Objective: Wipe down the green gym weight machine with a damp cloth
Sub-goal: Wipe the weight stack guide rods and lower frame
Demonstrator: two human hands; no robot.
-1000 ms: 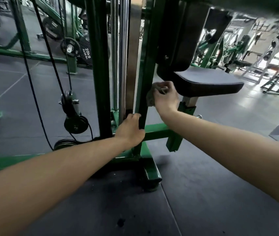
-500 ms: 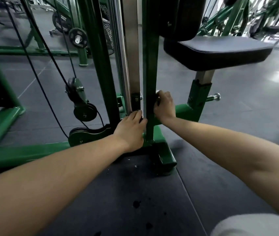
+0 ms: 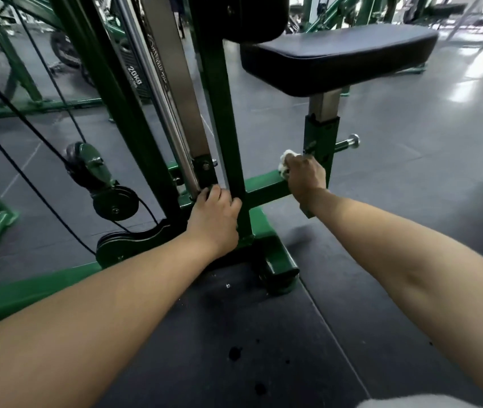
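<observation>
1. Head view: the right hand (image 3: 305,179) grips a white cloth (image 3: 285,161) bunched under its fingers and presses it on the green horizontal bar (image 3: 263,185) of the weight machine, just beside the seat post (image 3: 321,134).
2. The left hand (image 3: 213,219) rests low on the green upright post (image 3: 228,128), fingers curled around its base.
3. Above the right hand sits the black padded seat (image 3: 337,58); an adjustment pin (image 3: 349,142) sticks out from the seat post to the right.
4. Left of the upright stand chrome guide rods (image 3: 157,83), black cables (image 3: 28,172) and a pulley (image 3: 87,166), crowding the space beside the left hand.
5. A weight plate marked 20kg (image 3: 135,78) shows behind the rods.
6. The dark rubber floor (image 3: 234,348) carries small dark spots near the green foot (image 3: 278,269).
</observation>
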